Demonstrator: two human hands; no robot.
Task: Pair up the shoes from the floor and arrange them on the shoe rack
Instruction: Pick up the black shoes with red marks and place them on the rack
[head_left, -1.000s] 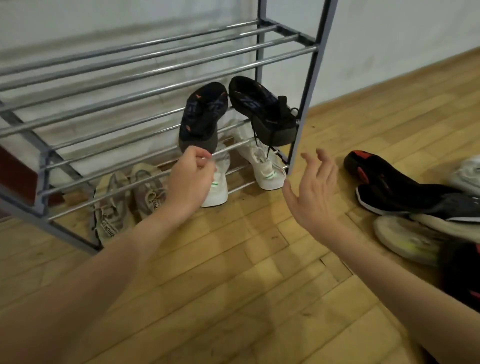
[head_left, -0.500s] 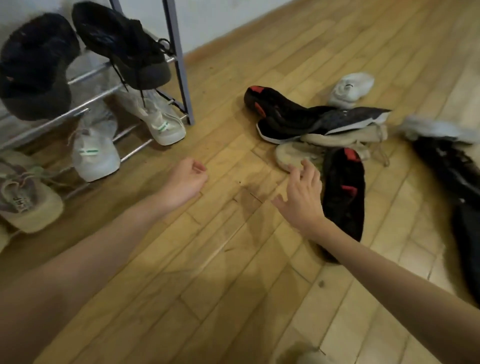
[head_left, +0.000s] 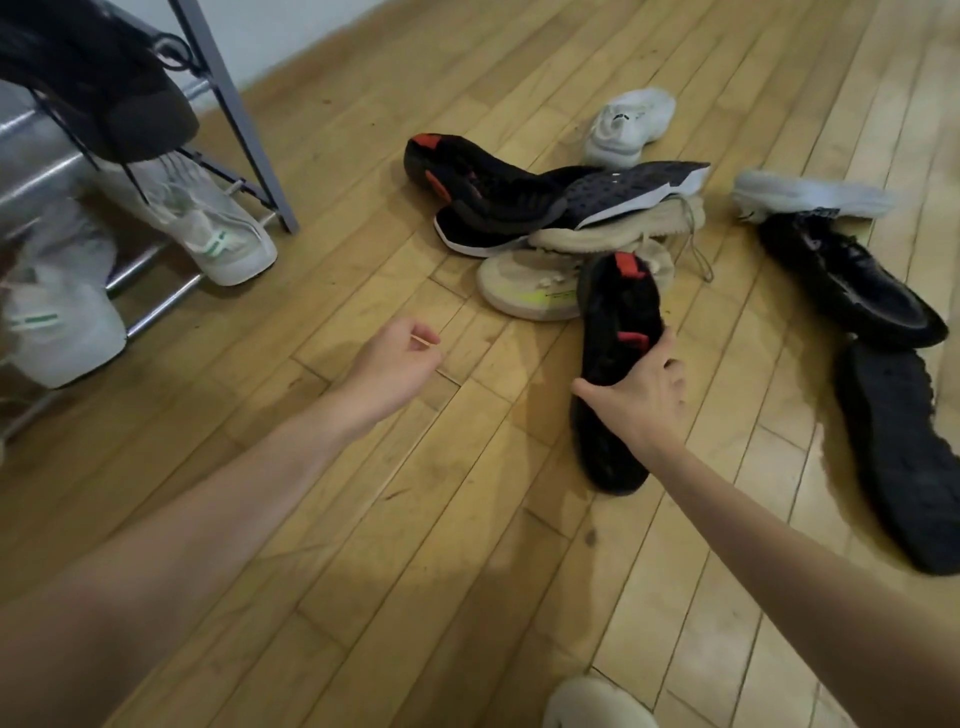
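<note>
Head view. Step in hand, as I read it: picking a loose shoe off the floor to start a new pair. The right hand (head_left: 636, 397), right of centre, grips a black shoe with red patches (head_left: 618, 364) across its middle, thumb on the left edge, fingers curled over the right. The shoe lies sole-up on the wooden floor (head_left: 415, 519), toe toward the viewer. Whether it has left the boards, cannot tell.

Left hand (head_left: 397, 364), centre frame, hangs over bare floor with fingers loosely curled, holding nothing.

Likely mate: a second black shoe with red patches (head_left: 467, 176), upper centre, on top of the heap and partly over a dark shoe with a white-edged sole (head_left: 634, 195) and two beige shoes (head_left: 524, 283).

Next move calls for lifting this one, then fetching the mate with the free hand, without dragging the pile along.

Shoe rack (head_left: 236, 114) stands at upper left; white sneakers with green stripes (head_left: 218, 239) sit on its bottom bars, dark shoes (head_left: 104, 88) above. More black shoes (head_left: 852, 280) lie at far right, white ones (head_left: 628, 124) beyond the heap.
</note>
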